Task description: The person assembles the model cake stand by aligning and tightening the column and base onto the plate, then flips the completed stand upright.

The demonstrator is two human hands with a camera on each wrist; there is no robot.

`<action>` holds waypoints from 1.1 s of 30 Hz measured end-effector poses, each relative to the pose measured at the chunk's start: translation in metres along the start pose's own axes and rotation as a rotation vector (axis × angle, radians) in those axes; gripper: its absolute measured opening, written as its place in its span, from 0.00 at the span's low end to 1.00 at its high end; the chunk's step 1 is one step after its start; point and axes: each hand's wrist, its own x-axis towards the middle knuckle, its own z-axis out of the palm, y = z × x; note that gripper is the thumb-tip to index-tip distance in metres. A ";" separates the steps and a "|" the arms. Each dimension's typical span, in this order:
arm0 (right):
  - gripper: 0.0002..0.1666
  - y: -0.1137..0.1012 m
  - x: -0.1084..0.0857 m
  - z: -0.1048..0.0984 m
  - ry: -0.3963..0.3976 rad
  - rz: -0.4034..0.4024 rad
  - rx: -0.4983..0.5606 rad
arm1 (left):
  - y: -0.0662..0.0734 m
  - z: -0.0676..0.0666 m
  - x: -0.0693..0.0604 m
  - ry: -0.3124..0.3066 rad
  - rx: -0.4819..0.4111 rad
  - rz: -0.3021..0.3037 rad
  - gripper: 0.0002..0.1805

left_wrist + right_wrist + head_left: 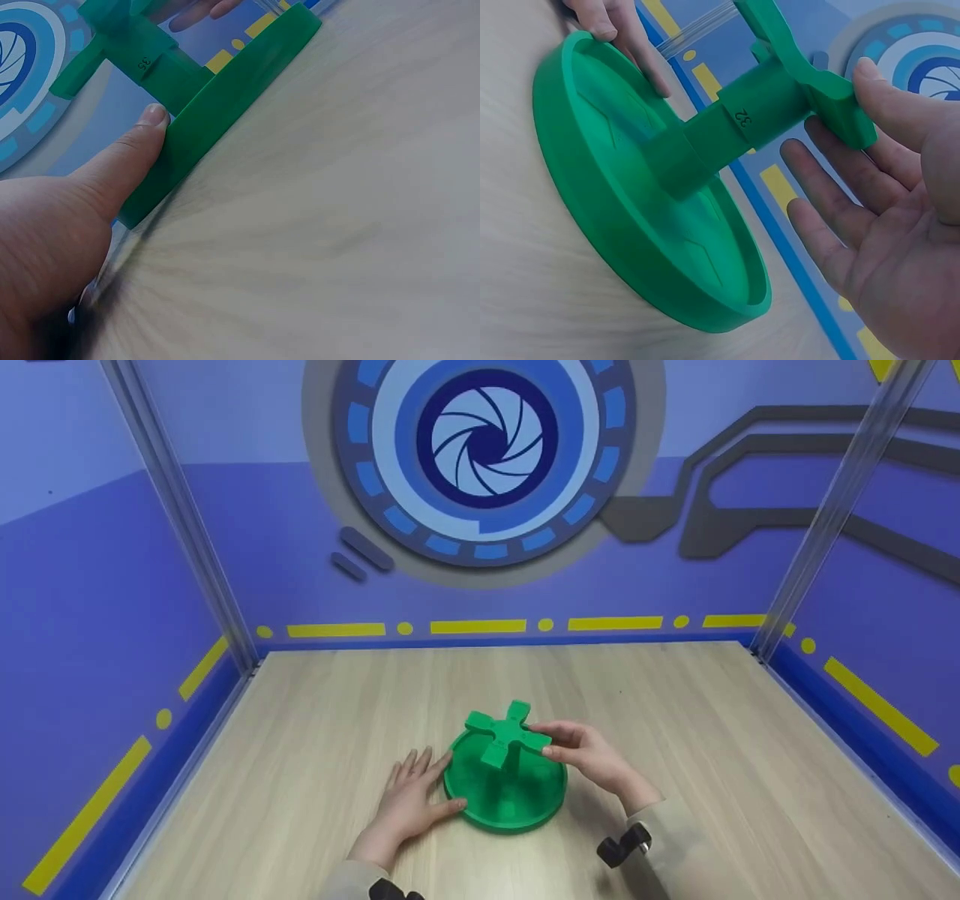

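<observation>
A round green dish with a raised rim sits flat on the table. From its middle rises a stepped green post marked 32 on one side and 35 on another. Topping the post is a green four-armed cross. My left hand lies at the dish's left side, fingers extended, with the thumb against the rim in the left wrist view. On the right, my right hand pinches one arm of the cross between thumb and index finger; its other fingers hang free beside the post.
The wooden table is enclosed by a blue back wall and side walls with yellow dashes. Clear corner posts stand where the walls meet. Black wrist devices are strapped over both sleeves.
</observation>
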 end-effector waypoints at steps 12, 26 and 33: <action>0.28 -0.006 -0.003 0.008 0.028 0.000 -0.012 | 0.000 0.000 0.000 -0.001 0.005 -0.002 0.51; 0.26 -0.013 -0.008 0.021 0.102 -0.030 -0.082 | -0.002 0.001 0.001 0.000 0.009 -0.004 0.52; 0.26 -0.014 -0.010 0.023 0.130 -0.052 -0.102 | -0.002 0.001 0.000 0.001 0.006 -0.003 0.52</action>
